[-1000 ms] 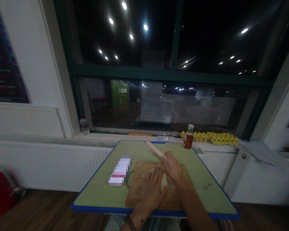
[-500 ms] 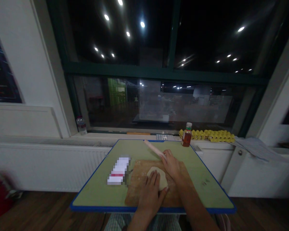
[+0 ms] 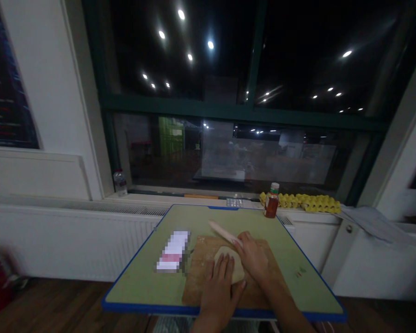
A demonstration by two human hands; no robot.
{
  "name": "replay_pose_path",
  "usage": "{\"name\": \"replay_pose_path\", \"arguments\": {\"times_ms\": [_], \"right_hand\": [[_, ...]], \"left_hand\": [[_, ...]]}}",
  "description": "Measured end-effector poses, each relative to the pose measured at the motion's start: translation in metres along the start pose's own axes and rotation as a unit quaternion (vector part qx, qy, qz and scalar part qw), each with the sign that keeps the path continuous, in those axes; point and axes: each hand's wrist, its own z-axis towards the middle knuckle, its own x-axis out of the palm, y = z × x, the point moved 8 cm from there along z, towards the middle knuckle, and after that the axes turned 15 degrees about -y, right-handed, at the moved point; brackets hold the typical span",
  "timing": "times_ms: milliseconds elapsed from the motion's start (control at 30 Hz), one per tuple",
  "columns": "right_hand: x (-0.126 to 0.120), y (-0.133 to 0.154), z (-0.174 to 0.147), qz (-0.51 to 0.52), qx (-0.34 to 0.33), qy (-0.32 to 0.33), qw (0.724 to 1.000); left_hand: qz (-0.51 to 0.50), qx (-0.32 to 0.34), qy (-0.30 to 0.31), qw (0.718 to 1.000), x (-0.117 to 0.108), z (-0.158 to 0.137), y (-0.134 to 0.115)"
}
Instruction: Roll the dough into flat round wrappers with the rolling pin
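A flat, pale round of dough [image 3: 238,267] lies on a wooden board [image 3: 197,277]. My left hand [image 3: 219,282] rests on the dough's left part, palm down with fingers spread and extended; it covers some of the round. My right hand [image 3: 252,256] is closed around the near end of a pale rolling pin [image 3: 222,231]. The pin slants away to the far left, beyond the board's back edge. My right forearm crosses the board's right side.
The board sits on a green table [image 3: 142,277] with a blue rim. A blurred-out bright phone-like object [image 3: 173,249] lies left of the board. At the back right stands a bottle of reddish-brown liquid [image 3: 271,203], before yellow egg trays [image 3: 305,202]. A clear bottle [image 3: 119,182] stands on the sill.
The rolling pin and my right hand have come nearer to me, closer to the dough. My left hand stays on the dough. The whole view has shifted slightly.
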Motion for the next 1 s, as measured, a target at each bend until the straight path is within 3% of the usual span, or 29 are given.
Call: {"name": "replay_pose_path", "arguments": {"times_ms": [100, 200, 333, 467, 633, 833, 1000], "right_hand": [[0.006, 0.0, -0.015, -0.02, -0.025, 0.026, 0.999], [0.01, 0.002, -0.024, -0.02, -0.065, 0.032, 0.997], [0.011, 0.01, -0.027, -0.008, -0.124, 0.03, 0.992], [0.008, 0.015, -0.028, 0.022, -0.142, 0.031, 0.989], [0.004, 0.014, -0.026, 0.024, -0.108, 0.023, 0.994], [0.013, 0.003, -0.019, 0.012, -0.068, -0.051, 0.996], [0.036, 0.0, 0.0, 0.025, -0.092, -0.006, 0.995]], "left_hand": [[0.022, 0.014, -0.048, 0.998, -0.019, 0.009, 0.001], [0.066, -0.022, -0.114, 0.991, -0.041, 0.033, 0.015], [0.091, -0.025, -0.126, 0.987, -0.047, 0.074, 0.034], [0.084, -0.018, -0.063, 0.994, -0.026, 0.088, 0.053], [0.058, -0.062, 0.041, 0.996, -0.002, 0.071, 0.071], [0.049, -0.075, 0.108, 0.99, 0.006, 0.074, 0.072], [0.049, -0.082, 0.145, 0.985, 0.012, 0.083, 0.071]]}}
